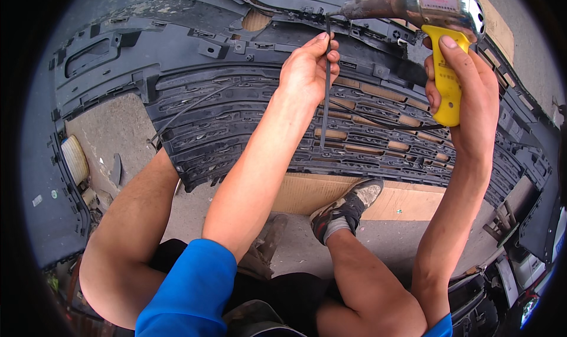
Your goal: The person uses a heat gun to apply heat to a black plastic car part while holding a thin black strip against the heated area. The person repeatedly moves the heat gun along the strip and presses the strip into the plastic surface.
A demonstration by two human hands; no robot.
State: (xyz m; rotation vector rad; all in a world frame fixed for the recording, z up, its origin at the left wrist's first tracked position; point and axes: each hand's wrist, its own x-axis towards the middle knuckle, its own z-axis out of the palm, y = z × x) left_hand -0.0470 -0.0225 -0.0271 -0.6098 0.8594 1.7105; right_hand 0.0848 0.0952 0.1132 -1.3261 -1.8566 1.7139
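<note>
A black plastic welding rod (326,102) is pinched upright in my left hand (310,64), its top end at a rough, melted-looking patch (310,14) on a black plastic car bumper (177,45). My right hand (469,84) grips the yellow handle of a hot air gun (436,5) with a metal body. The gun's nozzle (367,7) points left, its narrow tip close beside the rod's top end. Below both hands spreads the bumper's slatted grille (266,111). A black cord (398,126) runs from the handle's bottom across the grille.
Flattened cardboard (407,202) lies beneath the grille on the concrete floor (297,244). My shoe (347,206) rests at the cardboard. A broken dark piece (116,169) and a pale ribbed object (74,160) lie at left. A small wooden stool (502,222) and assorted parts are at lower right.
</note>
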